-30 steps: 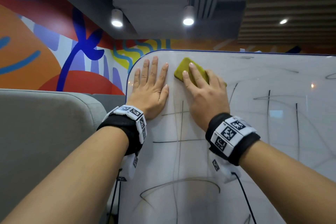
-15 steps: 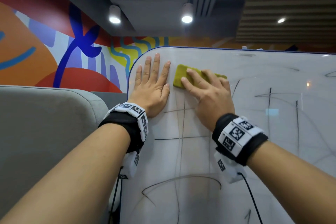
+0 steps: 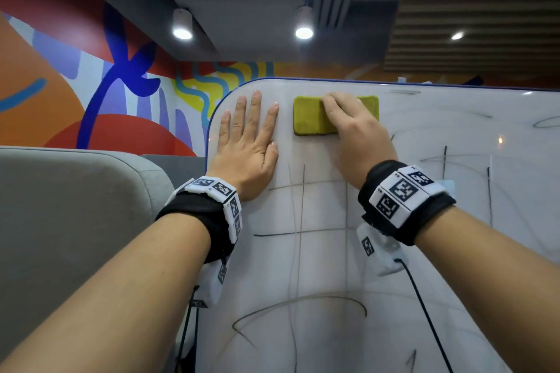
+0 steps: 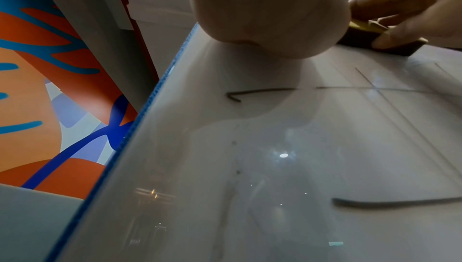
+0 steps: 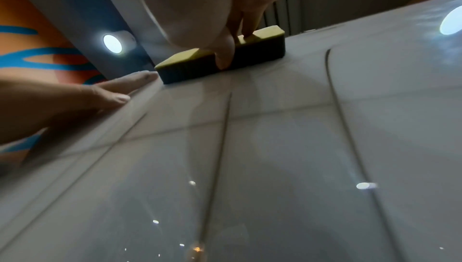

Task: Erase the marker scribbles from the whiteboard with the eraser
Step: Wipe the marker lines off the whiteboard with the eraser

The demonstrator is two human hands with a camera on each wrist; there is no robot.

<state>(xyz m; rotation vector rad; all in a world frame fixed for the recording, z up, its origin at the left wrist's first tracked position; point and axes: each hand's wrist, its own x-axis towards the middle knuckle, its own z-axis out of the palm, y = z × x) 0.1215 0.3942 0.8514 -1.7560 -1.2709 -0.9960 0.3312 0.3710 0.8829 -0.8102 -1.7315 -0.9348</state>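
A whiteboard (image 3: 394, 266) with a blue rim stands in front of me, crossed by thin black marker scribbles (image 3: 303, 230). Near its top left lies a yellow-green eraser (image 3: 307, 115) with a dark underside (image 5: 195, 69), level against the board. My right hand (image 3: 351, 130) grips it, thumb (image 5: 225, 56) on its near side and fingers over its top. My left hand (image 3: 248, 142) rests flat on the board just left of the eraser, fingers straight. In the left wrist view its palm (image 4: 270, 13) lies on the board, with scribbles (image 4: 262, 90) below it.
A grey padded panel (image 3: 69, 221) stands left of the board. Behind is a colourful mural wall (image 3: 91, 94) and ceiling spotlights (image 3: 304, 32). More scribbles (image 3: 444, 166) cover the board's right and lower parts. A black cable (image 3: 424, 312) hangs from my right wrist.
My right hand has turned the eraser from tilted to level and shifted it slightly right along the top of the board. The left hand stays flat in place.
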